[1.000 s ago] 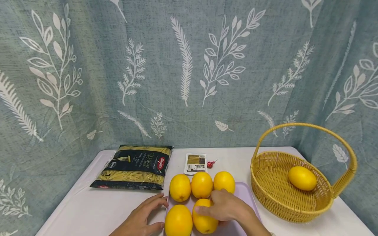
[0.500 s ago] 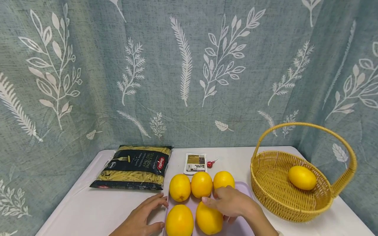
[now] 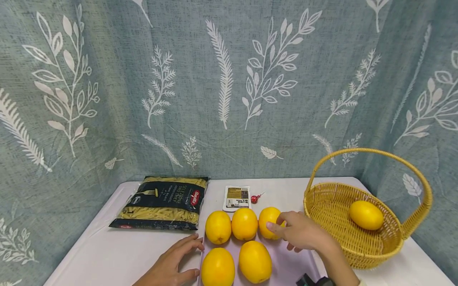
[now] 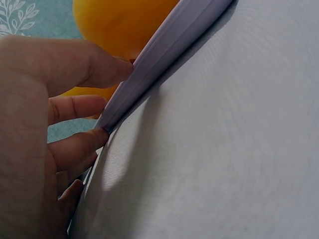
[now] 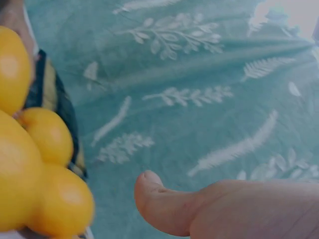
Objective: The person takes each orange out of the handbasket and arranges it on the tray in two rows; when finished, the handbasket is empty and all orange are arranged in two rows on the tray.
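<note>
A lilac tray (image 3: 291, 262) carries several yellow-orange fruits that look like oranges. Three stand in a back row, with a left orange (image 3: 218, 227) and a middle orange (image 3: 245, 224); in front are a left orange (image 3: 218, 268) and a right orange (image 3: 255, 262). My left hand (image 3: 173, 260) rests at the tray's left side, fingertips against its rim (image 4: 149, 55). My right hand (image 3: 302, 230) hovers over the tray's right part, thumb and fingers loosely spread, overlapping the back-right orange (image 3: 269, 222) in the head view. Its thumb (image 5: 164, 204) stands apart from the fruits in the right wrist view.
A wicker basket (image 3: 323, 242) with a tall handle stands on the right, one orange (image 3: 366, 215) inside. A pasta bag (image 3: 162, 202) lies back left. Behind the tray are a flat packet (image 3: 237, 198) and a red lollipop (image 3: 255, 199). A patterned curtain (image 3: 200, 99) hangs behind.
My right hand has let go of the front-right orange, which shifted slightly right, and has moved up and right toward the back-right orange. The left hand has stayed still.
</note>
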Action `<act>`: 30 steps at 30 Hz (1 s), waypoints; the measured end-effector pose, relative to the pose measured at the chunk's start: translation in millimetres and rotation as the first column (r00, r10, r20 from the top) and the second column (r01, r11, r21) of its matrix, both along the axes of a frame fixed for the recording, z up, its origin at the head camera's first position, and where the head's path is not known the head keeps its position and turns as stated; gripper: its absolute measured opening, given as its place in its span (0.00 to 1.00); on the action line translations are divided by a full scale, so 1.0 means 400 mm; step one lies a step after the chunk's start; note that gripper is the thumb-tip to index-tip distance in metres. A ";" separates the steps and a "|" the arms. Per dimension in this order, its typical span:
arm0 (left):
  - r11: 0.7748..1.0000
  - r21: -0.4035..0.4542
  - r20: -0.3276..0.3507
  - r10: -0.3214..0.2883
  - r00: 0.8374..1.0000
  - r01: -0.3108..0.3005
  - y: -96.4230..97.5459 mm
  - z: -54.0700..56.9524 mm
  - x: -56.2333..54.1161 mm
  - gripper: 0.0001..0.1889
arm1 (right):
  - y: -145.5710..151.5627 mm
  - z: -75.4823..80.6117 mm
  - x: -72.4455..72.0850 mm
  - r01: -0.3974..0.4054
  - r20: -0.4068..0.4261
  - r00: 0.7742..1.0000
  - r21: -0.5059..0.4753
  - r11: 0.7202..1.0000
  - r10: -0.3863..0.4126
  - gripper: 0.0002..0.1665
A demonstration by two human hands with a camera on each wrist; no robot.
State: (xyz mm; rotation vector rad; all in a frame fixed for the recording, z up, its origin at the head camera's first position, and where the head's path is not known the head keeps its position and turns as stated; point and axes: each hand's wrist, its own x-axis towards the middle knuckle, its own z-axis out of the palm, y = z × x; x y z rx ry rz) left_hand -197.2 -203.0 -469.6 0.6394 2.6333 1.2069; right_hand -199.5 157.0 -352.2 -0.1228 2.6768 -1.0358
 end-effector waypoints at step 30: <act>1.000 0.005 -0.006 -0.020 1.000 0.020 -0.007 -0.008 -0.006 0.20 | 0.299 -0.034 -0.061 0.358 -0.465 0.782 -0.209 0.910 -0.415 0.29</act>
